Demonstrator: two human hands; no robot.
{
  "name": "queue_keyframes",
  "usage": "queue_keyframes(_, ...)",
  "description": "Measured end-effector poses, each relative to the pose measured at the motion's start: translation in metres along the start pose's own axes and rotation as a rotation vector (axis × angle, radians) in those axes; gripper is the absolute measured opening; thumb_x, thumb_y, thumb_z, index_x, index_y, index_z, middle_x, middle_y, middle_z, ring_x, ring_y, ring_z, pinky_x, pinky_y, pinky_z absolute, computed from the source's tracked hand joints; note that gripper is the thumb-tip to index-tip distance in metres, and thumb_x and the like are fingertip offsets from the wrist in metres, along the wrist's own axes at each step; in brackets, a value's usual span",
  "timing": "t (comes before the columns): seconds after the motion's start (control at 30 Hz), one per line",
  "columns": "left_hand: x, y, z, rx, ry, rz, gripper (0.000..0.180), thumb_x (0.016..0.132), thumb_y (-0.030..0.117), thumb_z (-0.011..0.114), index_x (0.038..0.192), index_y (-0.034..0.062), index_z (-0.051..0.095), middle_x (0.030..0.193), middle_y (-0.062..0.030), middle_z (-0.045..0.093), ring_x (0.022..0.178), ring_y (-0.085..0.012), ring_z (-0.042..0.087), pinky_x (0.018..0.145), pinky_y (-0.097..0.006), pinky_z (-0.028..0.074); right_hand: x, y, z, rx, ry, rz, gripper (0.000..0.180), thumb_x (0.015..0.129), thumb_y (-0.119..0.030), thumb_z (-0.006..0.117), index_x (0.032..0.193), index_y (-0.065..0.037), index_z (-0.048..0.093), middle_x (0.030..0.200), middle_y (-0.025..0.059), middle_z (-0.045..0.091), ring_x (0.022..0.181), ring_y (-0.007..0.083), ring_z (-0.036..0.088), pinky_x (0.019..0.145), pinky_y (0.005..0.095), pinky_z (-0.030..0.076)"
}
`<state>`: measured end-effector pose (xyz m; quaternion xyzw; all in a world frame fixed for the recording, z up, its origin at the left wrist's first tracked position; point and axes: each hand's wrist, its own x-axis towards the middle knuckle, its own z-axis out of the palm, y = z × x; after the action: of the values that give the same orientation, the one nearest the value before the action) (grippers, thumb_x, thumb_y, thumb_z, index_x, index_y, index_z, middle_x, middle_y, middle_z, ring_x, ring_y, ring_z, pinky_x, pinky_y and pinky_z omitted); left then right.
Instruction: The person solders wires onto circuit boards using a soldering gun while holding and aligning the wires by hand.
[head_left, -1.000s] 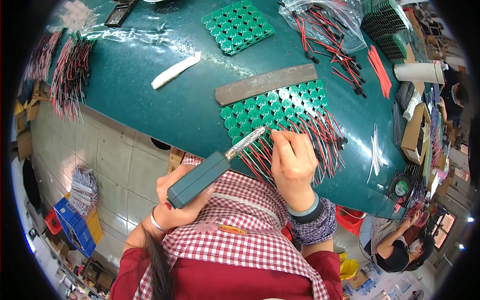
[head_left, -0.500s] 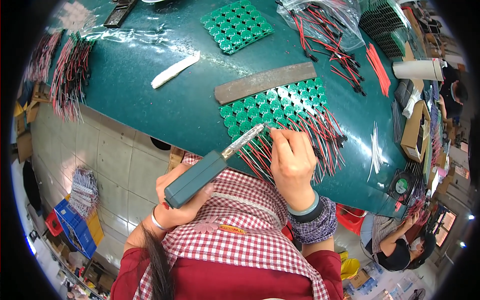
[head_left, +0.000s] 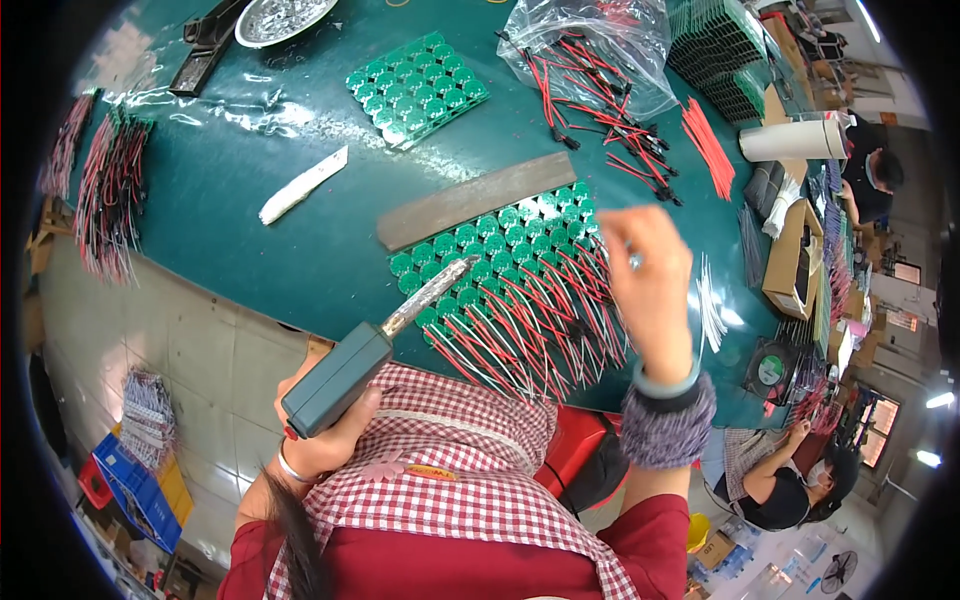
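My left hand (head_left: 322, 452) is wrapped round the dark green handle of a soldering iron (head_left: 345, 378). Its silvery barrel slants up to the right, the tip over a panel of small round green circuit boards (head_left: 510, 240). Red and white wires (head_left: 530, 325) fan out from the panel's near rows towards me. A flat grey bar (head_left: 480, 200) lies along the panel's far edge. Raised beside the panel's right end, my right hand (head_left: 652, 275) has bent fingers smeared by motion; whether they hold anything does not show.
Behind the bar lie another green board panel (head_left: 415, 90) and a whitish strip (head_left: 303, 186). Red wires with black ends (head_left: 610, 120) spill from a clear bag. Red tubing (head_left: 708, 148), white wires (head_left: 710, 305) and a box (head_left: 793, 262) are at right. Another person (head_left: 775, 485) sits at far right.
My right hand has left the iron's tip and swung right, past the panel's end. The iron remains in my left hand, over the panel. The whole view has shifted somewhat.
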<state>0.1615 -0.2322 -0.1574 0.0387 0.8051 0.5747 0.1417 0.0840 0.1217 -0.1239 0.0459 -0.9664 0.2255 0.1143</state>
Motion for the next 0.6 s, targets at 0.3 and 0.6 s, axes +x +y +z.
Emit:
queue_keyframes(0.3,0.008,-0.002,0.008,0.025,0.025,0.137,0.023,0.077,0.003,0.076,0.099,-0.002,0.07,0.083,-0.0111,0.066,0.067,-0.0221,0.067,0.061,-0.031,0.051,0.045,0.099,0.03,-0.238,0.031,-0.008,0.013,0.086,-0.004,0.066,0.094,-0.004,0.056,0.094,0.0118,0.055,0.091,0.0329,0.053,0.077,0.0413,0.045)
queue_keyframes(0.6,0.007,0.001,0.002,-0.005,0.011,0.09,0.027,0.077,0.003,0.075,0.103,-0.0024,0.069,0.086,-0.0115,0.067,0.071,-0.0225,0.067,0.064,-0.031,0.052,0.035,0.069,0.022,-0.323,0.119,-0.141,0.01,0.09,0.003,0.058,0.095,-0.001,0.051,0.09,0.0141,0.053,0.082,0.0351,0.053,0.073,0.0428,0.045)
